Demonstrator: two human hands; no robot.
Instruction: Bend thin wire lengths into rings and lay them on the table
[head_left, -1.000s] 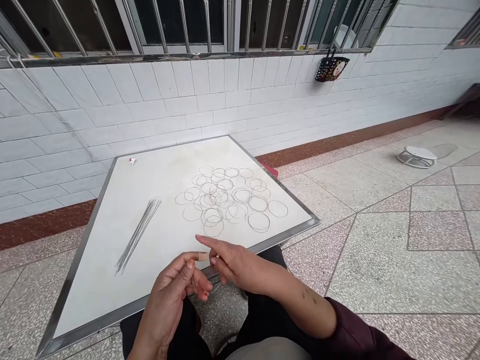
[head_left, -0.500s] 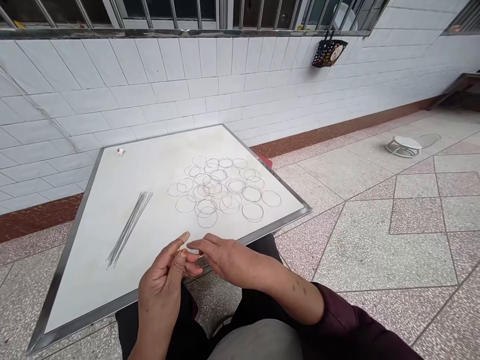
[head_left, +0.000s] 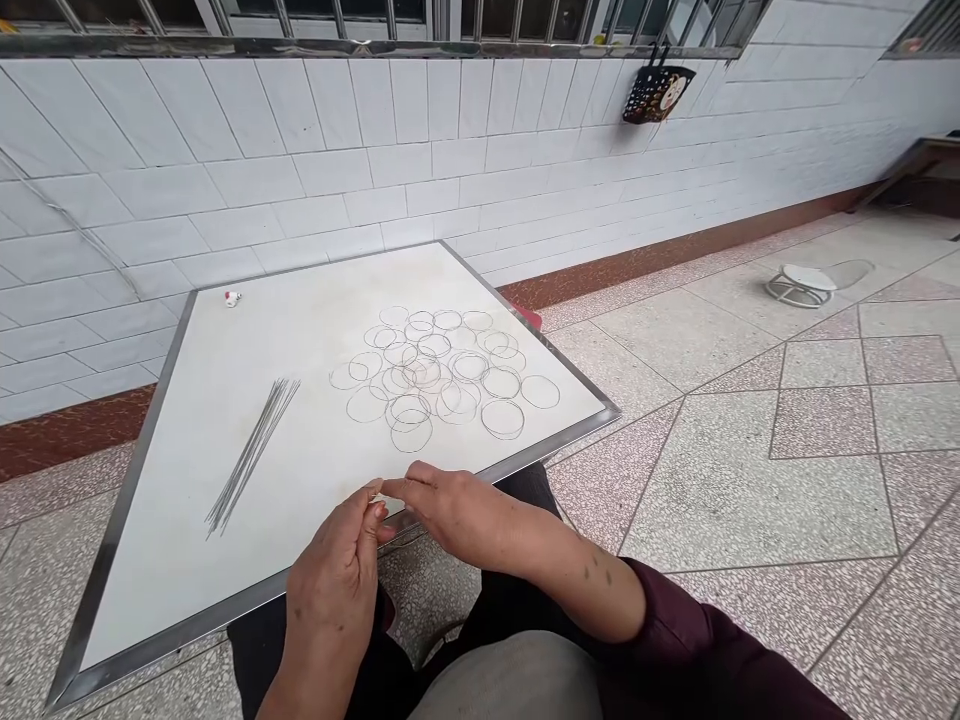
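Observation:
My left hand [head_left: 334, 575] and my right hand [head_left: 457, 515] meet fingertip to fingertip over the near edge of a white table [head_left: 300, 310] with a metal rim. Both are closed in a pinch; whatever sits between the fingers is too thin or too hidden to name. Beyond them, many thin wire rings [head_left: 427, 375] lie overlapping in a loose spread on the right half of the tabletop. To the left, a bundle of straight thin wires [head_left: 253, 458] lies slanted, apart from my hands.
A small white-and-red object [head_left: 232, 299] sits in the table's far left corner. Behind the table runs a white tiled wall [head_left: 330, 175] with a barred window, where a dark patterned bag [head_left: 656, 95] hangs. A low round stool [head_left: 801, 286] stands on the floor at right.
My left fingers, spread somewhat before, have closed into a pinch against my right fingertips. The view has shifted slightly. Rings and straight wires lie as they did.

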